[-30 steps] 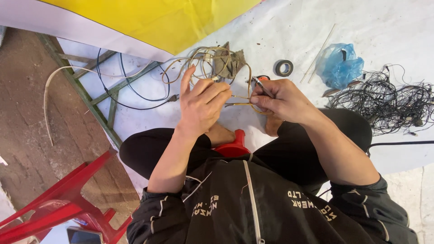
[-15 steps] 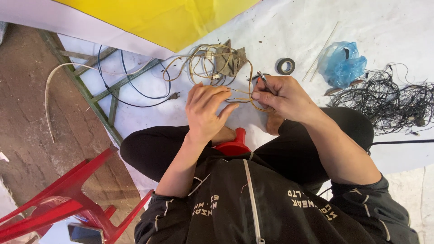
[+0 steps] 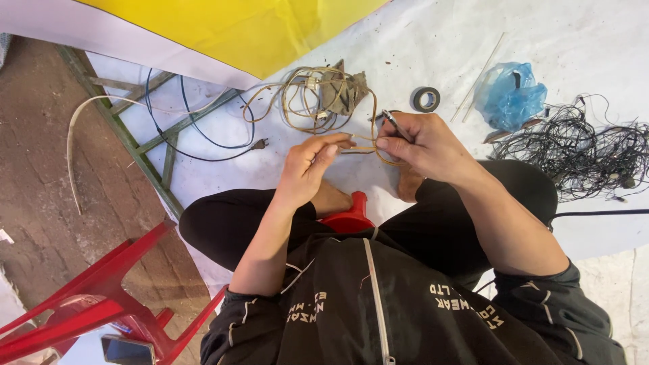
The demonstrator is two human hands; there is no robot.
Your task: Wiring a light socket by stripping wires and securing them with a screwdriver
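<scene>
— Where do you stand with that wire right now?

— Your left hand has its fingers pinched shut on a tan wire, and your right hand is closed around a small dark tool with its tip up against the same strand. The wire runs between your two hands, just above your feet, and leads back into the loose tan coil lying beyond them.

— How much looks done?

— Hard to say; by my judgement you're mid-way on one strand. The coil is unsorted, the black tangle of wires to your right lies untouched, and the roll of black tape sits unused just past your right hand. No finished piece shows anywhere.

— And around you?

— You're sitting on the floor on a white sheet, dusty and speckled. A crumpled blue plastic bag lies near the black tangle. A black cable with a plug loops over a green metal frame to your left, with bare brown ground beyond it. A yellow sheet covers the far edge, and a red plastic chair stands at your left side.
</scene>
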